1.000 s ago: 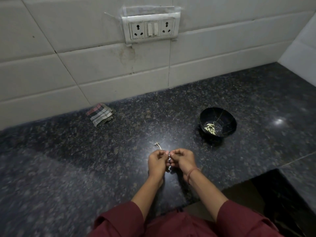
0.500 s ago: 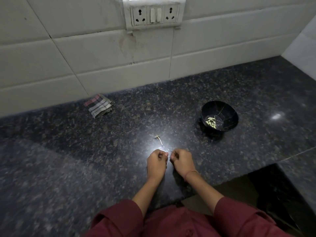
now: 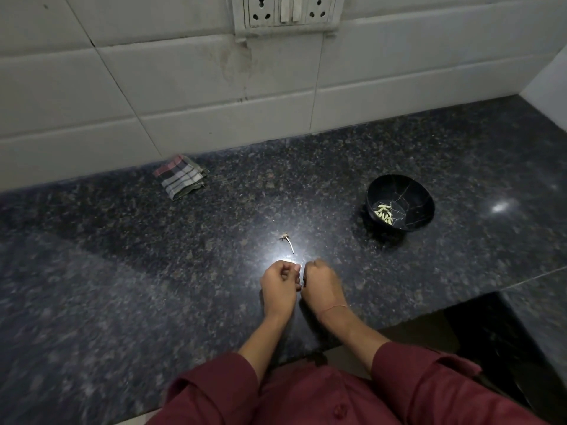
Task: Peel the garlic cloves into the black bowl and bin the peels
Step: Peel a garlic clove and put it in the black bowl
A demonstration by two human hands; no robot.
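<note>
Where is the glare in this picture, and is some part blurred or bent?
Head view: strong glare on the countertop just beyond the left hand and right hand; a smaller glint right of the black bowl; its lower left looks smeared; the wide lens bows the wall tiles.

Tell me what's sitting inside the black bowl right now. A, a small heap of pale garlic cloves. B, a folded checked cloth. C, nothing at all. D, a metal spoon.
A: a small heap of pale garlic cloves lies at the bottom of the black bowl, while the checked cloth lies apart on the counter by the wall.
</note>
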